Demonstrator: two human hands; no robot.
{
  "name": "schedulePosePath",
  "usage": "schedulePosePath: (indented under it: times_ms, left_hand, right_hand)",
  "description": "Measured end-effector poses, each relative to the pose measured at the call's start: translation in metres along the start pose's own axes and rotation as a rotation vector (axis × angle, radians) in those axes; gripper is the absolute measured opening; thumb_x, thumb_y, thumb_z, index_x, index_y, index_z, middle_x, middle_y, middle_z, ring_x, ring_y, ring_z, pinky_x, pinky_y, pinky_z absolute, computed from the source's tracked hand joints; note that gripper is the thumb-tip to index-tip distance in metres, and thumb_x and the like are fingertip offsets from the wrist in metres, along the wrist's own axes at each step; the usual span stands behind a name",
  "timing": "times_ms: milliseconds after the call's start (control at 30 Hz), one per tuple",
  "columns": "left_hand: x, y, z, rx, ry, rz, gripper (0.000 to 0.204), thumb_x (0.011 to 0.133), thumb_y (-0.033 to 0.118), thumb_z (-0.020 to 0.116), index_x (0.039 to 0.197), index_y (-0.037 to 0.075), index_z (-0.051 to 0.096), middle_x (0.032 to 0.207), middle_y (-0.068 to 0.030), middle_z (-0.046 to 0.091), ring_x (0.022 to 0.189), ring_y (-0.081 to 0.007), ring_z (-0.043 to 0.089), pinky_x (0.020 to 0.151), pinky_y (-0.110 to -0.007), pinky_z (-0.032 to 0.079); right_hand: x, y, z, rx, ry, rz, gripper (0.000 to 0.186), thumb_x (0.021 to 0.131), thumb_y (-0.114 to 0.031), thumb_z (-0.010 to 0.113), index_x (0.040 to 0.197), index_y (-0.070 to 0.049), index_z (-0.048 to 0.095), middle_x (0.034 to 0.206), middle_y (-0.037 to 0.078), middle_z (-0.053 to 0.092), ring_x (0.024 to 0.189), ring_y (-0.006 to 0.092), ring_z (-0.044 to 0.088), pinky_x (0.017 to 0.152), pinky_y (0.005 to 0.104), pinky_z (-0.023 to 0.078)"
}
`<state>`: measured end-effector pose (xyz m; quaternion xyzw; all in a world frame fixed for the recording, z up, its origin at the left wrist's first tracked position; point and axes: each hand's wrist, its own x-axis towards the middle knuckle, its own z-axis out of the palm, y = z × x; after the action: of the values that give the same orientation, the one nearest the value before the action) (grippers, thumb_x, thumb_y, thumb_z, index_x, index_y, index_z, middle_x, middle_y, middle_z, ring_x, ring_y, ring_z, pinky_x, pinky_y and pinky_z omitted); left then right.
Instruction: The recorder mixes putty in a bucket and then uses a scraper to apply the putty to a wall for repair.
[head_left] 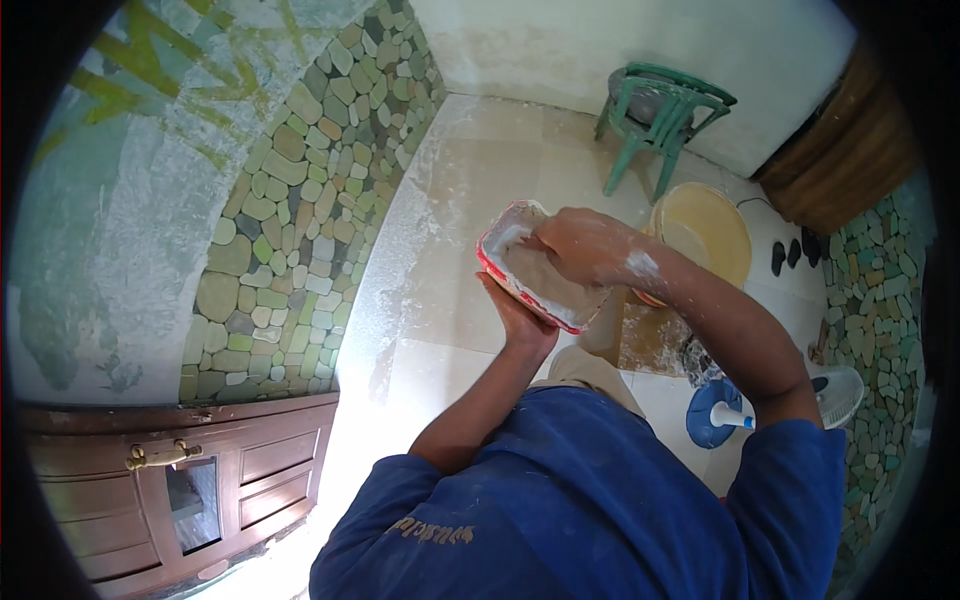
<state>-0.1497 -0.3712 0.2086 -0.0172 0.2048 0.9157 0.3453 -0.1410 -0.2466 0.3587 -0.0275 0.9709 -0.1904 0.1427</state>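
A red-rimmed container (pixel 490 264) with rounded corners is held out in front of my body, tilted. Whitish paste or powder (pixel 540 272) coats its inside. My left hand (pixel 524 320) supports it from below and the near side, with the fingers wrapped around its outer wall. My right hand (pixel 582 245) reaches over the far right edge with its fingers curled down into the container. Whatever the right fingers grip, if anything, is hidden behind the hand. A white smear marks my right forearm near the wrist.
A green plastic chair (pixel 650 105) stands by the far wall. Right of my hands is a large yellowish bucket (pixel 735 240), with a stained board (pixel 650 335) nearer. A blue round object (pixel 710 415) and a fan (pixel 838 397) are at right, a brown door (pixel 265 465) at lower left.
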Motion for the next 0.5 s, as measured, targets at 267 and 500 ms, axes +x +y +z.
schedulePosePath:
  times_ms: [267, 500]
  left_hand:
    - [0.096, 0.021, 0.012, -0.049, 0.022, 0.032, 0.082, 0.089, 0.076, 0.026, 0.148, 0.019, 0.029, 0.149, -0.0064, 0.036, 0.136, -0.0289, 0.036, 0.113, -0.048, 0.03]
    - [0.236, 0.026, 0.04, 0.037, 0.11, -0.004, 0.077, 0.092, 0.073, 0.027, 0.147, 0.019, 0.031, 0.147, -0.0058, 0.039, 0.134, -0.0275, 0.04, 0.111, -0.047, 0.034]
  right_hand:
    - [0.092, 0.057, -0.036, 0.128, -0.166, -0.117, 0.029, 0.085, -0.02, 0.056, 0.105, -0.002, 0.067, 0.089, 0.024, 0.065, 0.086, 0.0371, 0.065, 0.077, 0.0457, 0.048]
    - [0.172, 0.153, -0.084, 0.151, -0.01, -0.224, 0.029, 0.084, -0.018, 0.056, 0.105, -0.001, 0.066, 0.089, 0.024, 0.065, 0.088, 0.0397, 0.063, 0.079, 0.0468, 0.049]
